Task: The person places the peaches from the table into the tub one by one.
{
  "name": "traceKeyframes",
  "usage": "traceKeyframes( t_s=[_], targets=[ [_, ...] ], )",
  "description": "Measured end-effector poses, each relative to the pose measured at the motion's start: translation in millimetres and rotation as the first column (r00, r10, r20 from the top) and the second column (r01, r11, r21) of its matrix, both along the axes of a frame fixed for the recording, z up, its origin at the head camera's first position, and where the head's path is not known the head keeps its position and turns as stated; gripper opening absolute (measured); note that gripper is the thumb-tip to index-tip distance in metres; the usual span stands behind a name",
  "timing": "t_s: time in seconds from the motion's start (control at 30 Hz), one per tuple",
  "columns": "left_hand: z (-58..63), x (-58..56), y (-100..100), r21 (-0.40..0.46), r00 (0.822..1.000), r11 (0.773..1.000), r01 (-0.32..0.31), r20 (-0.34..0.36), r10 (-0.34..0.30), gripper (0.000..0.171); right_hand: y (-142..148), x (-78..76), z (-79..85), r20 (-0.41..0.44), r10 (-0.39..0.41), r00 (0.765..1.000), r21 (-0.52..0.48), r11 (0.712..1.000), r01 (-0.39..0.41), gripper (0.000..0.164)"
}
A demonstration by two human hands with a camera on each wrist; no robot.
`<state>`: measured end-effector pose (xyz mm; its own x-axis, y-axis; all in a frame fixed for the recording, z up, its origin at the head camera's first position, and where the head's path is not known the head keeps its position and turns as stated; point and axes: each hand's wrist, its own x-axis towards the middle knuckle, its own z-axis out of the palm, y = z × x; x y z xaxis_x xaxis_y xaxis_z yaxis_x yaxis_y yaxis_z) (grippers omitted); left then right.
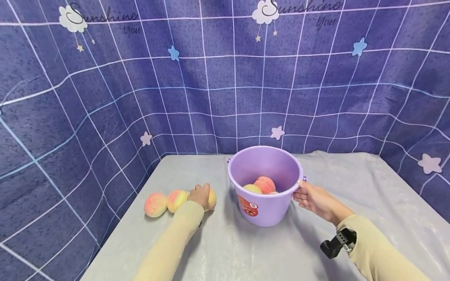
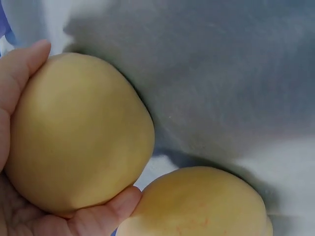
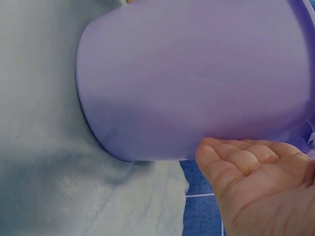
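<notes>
My left hand (image 1: 199, 196) curls round a yellow peach (image 1: 212, 199) on the cloth. The left wrist view shows thumb and fingers on opposite sides of this smooth peach (image 2: 81, 130), close to a second peach (image 2: 202, 206). Left of that hand sit a red-and-yellow peach (image 1: 177, 200) and a redder one (image 1: 155, 205). A purple bucket (image 1: 268, 210) stands upright, holding several peaches, among them a red one (image 1: 265, 184) and a yellow one (image 1: 252, 189). My right hand (image 1: 318, 201) grips its right rim, thumb on top, fingers bent along the outer wall (image 3: 197, 83).
A grey cloth (image 1: 228, 249) covers the table. Blue-purple checked curtains (image 1: 218, 97) hang behind it and along both sides. A black wrist mount (image 1: 338, 242) sits on the right sleeve. The bucket has a handle lug (image 1: 304, 178) beside the right thumb.
</notes>
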<state>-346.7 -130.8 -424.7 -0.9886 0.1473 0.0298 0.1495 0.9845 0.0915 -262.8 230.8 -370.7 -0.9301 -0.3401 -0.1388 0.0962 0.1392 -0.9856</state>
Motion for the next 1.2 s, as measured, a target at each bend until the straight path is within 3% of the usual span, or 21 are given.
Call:
traceKeyframes(
  t_s=[0.33, 0.5, 0.83, 1.2],
  targets=[
    [-2.9, -0.9, -7.5, 0.071, 0.999, 0.997, -0.006, 0.044, 0.003, 0.080, -3.8, 2.1, -0.7, 0.016, -0.009, 1.000, -0.002, 1.000, 0.009, 0.071],
    [-0.9, -0.6, -11.0, 0.109, 1.000, 0.994, -0.027, 0.019, 0.025, 0.087, -4.3, 1.9, 0.3, 0.011, -0.001, 1.000, 0.000, 1.000, 0.001, 0.072],
    [11.2, -1.7, -12.6, 0.233, 0.999, 0.972, -0.014, 0.046, 0.004, 0.090, -1.0, -0.1, 0.4, 0.012, 0.021, 1.000, -0.003, 1.000, -0.021, 0.073],
    [30.2, -3.6, -15.1, 0.286, 1.000, 0.958, 0.022, 0.005, -0.024, 0.088, 2.0, 1.3, 1.3, 0.010, 0.016, 1.000, 0.007, 1.000, -0.016, 0.075]
  ],
)
